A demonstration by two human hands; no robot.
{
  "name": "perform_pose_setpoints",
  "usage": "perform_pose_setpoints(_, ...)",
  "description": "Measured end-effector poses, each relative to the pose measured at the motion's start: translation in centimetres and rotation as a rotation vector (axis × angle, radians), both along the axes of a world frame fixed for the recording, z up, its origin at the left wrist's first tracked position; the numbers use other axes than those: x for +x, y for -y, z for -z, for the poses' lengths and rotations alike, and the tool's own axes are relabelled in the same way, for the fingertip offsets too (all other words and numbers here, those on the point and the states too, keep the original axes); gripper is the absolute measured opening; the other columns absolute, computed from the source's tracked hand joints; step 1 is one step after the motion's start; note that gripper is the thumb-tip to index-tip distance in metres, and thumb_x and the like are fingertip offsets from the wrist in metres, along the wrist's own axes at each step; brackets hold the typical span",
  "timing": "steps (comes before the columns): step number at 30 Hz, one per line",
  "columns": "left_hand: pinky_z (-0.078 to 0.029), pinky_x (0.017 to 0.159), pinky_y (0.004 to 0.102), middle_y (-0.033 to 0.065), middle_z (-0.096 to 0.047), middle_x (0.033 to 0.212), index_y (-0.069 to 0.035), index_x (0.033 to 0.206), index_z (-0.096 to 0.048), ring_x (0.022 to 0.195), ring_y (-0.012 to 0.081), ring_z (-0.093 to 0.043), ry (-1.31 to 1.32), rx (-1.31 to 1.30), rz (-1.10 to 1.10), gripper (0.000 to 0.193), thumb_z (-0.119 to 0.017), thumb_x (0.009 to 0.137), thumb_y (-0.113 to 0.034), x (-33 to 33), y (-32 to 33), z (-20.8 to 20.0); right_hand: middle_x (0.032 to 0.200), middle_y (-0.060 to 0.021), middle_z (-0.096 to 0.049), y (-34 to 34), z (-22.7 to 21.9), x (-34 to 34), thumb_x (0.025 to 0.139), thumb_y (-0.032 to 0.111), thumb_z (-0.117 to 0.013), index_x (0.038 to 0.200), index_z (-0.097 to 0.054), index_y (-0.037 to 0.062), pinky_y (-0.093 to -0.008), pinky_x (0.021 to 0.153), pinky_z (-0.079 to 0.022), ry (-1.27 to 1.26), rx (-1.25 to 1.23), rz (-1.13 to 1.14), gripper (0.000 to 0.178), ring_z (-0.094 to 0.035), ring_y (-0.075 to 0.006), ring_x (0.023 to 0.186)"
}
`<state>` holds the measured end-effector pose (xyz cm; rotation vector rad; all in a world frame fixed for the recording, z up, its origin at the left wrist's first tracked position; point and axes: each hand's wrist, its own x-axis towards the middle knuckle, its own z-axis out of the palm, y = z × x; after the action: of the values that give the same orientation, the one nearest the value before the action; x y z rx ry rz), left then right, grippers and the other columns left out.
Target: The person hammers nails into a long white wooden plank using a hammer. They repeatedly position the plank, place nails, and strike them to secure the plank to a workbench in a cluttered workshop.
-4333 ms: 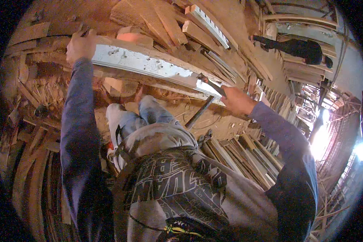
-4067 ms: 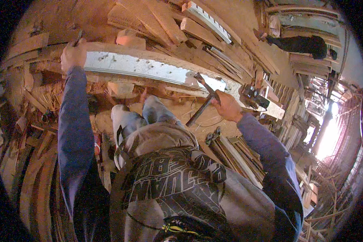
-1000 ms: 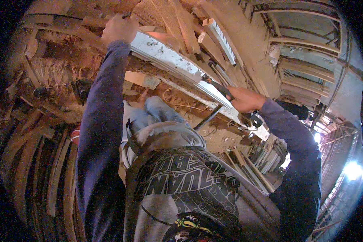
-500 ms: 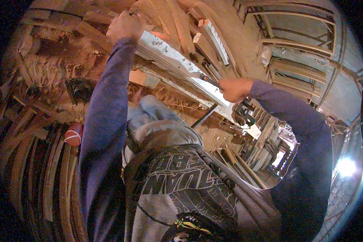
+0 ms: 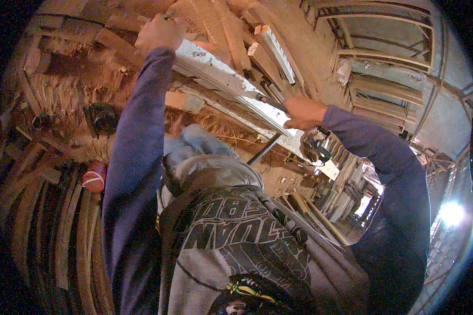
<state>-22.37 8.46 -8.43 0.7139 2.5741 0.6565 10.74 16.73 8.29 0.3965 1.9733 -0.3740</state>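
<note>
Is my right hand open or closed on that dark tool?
Closed: your right hand wraps the dark tool, whose far end shows against the white board.

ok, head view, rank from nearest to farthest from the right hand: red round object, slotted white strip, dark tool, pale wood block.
1. Dark tool: in the right hand.
2. Slotted white strip: above the hand, slightly left.
3. Pale wood block: well left.
4. Red round object: far left, lower, beyond the left sleeve.
</note>
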Motion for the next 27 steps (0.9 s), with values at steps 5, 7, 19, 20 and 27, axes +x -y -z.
perform_pose_setpoints(5, -0.052, 0.088, 0.0467, 0.0183, -0.068, 0.111, -0.008, 0.110, -0.069, 0.104, 0.0354, -0.065, -0.032, -0.015, -0.009, 0.053, -0.054, 0.081, -0.051, -0.1, 0.2, -0.3, 0.078, -0.0261, -0.064, 1.0, -0.4, 2.5, 0.078, 0.026, -0.070, 0.081, -0.066, -0.0044, -0.0518, 0.069, -0.053, -0.098, 0.093, 0.082, 0.031, -0.065, -0.0435, 0.075)
perform_pose_setpoints(7, -0.051, 0.090, 0.0466, 0.0182, -0.068, 0.113, -0.008, 0.111, -0.069, 0.106, 0.0353, -0.065, -0.002, -0.040, -0.017, 0.055, -0.055, 0.081, -0.052, -0.1, 0.2, -0.7, 0.082, -0.0265, -0.064, 1.8, -0.3, 4.1, 0.080, 0.023, -0.068, 0.088, -0.066, -0.0039, -0.0515, 0.073, -0.053, -0.155, 0.160, 0.183, 0.028, -0.065, -0.0439, 0.079)
perform_pose_setpoints(19, -0.049, 0.094, 0.0484, 0.0193, -0.064, 0.122, -0.009, 0.121, -0.064, 0.112, 0.0382, -0.061, -0.046, -0.136, -0.036, 0.063, -0.055, 0.079, -0.055, -0.4, -0.1, 0.3, 0.082, -0.0227, -0.062, 8.3, 5.6, 15.7, 0.087, 0.025, -0.062, 0.101, -0.062, -0.0006, -0.0453, 0.070, -0.049, -0.530, 0.207, 0.894, 0.029, -0.063, -0.0356, 0.076)
perform_pose_setpoints(20, -0.049, 0.094, 0.0492, 0.0191, -0.064, 0.122, -0.010, 0.122, -0.064, 0.112, 0.0388, -0.061, -0.047, -0.156, -0.048, 0.063, -0.055, 0.079, -0.055, -0.6, -0.1, 0.8, 0.081, -0.0213, -0.062, 9.6, 6.0, 17.3, 0.088, 0.026, -0.063, 0.102, -0.062, -0.0001, -0.0440, 0.069, -0.049, -0.547, 0.251, 1.017, 0.029, -0.062, -0.0328, 0.073)
perform_pose_setpoints(27, -0.045, 0.097, 0.0513, 0.0210, -0.061, 0.125, -0.009, 0.127, -0.062, 0.118, 0.0408, -0.057, -0.180, -0.259, 0.029, 0.070, -0.054, 0.082, -0.062, -2.4, -0.4, 3.1, 0.071, -0.0032, -0.059, 17.6, 13.4, 30.9, 0.087, 0.013, -0.065, 0.084, -0.057, 0.0052, -0.0337, 0.056, -0.044, -1.100, 0.304, 1.943, 0.011, -0.056, -0.0171, 0.065)
